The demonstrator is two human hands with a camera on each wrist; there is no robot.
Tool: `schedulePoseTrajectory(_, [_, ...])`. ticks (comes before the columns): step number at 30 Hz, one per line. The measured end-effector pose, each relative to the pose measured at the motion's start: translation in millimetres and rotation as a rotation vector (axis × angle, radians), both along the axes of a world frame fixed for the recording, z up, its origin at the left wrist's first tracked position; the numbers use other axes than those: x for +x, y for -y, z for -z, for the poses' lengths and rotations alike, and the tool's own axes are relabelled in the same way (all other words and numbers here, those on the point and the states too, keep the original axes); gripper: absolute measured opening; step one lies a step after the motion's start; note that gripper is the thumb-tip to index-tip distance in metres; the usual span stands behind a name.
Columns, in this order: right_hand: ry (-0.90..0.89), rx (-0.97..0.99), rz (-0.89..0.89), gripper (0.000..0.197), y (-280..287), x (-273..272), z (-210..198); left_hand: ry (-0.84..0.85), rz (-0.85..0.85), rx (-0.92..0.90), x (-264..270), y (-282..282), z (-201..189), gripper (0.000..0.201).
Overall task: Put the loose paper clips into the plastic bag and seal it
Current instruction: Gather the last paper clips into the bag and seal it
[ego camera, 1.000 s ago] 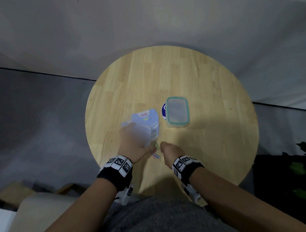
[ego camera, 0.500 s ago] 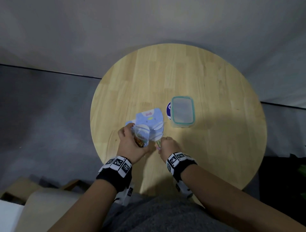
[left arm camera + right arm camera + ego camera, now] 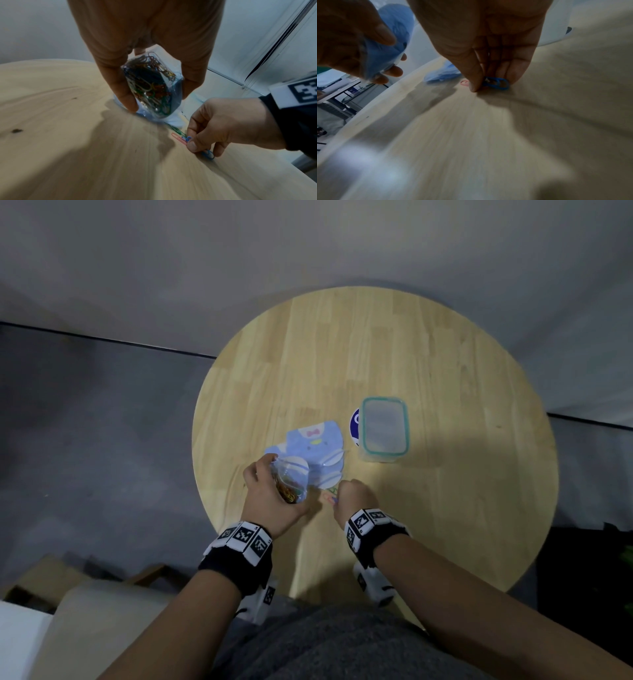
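My left hand [image 3: 270, 494] grips a clear plastic bag [image 3: 150, 86] full of coloured paper clips, held just above the round wooden table [image 3: 445, 405]. Its thumb and fingers wrap the bag's sides [image 3: 291, 479]. My right hand [image 3: 352, 496] is down on the table beside it, thumb and fingers pinching a blue paper clip [image 3: 496, 83] [image 3: 208, 153]. A pink clip [image 3: 178, 138] and a green clip [image 3: 176, 129] lie loose on the wood between the two hands. The bag's mouth is hidden by my left hand.
A stack of blue cartoon-printed bags [image 3: 315, 446] lies just beyond my hands. A lidded clear box with a teal rim [image 3: 383, 429] stands to the right of it, over a blue round sticker [image 3: 354, 419]. The table's near edge is close to my wrists.
My right hand went up to the bag half a second ago and has come back down to the table, now pinching a blue clip. The left hand keeps hold of the bag.
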State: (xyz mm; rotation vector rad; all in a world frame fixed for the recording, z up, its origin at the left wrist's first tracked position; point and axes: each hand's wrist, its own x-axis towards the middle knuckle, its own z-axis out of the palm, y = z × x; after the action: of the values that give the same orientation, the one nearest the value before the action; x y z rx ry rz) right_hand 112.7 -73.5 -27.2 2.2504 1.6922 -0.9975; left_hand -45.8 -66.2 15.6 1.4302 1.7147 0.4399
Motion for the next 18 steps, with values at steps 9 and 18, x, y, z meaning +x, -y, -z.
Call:
schedulePoseTrajectory(9, [0.005, -0.013, -0.089, 0.021, 11.9, 0.9, 0.6, 0.013, 0.002, 0.004, 0.9, 0.5, 3.1, 0.092])
schedulePoseTrajectory(18, [-0.148, 0.067, 0.083, 0.049, 17.2, 3.8, -2.1, 0.0, 0.026, -0.003, 0.4, 1.8, 4.4, 0.093])
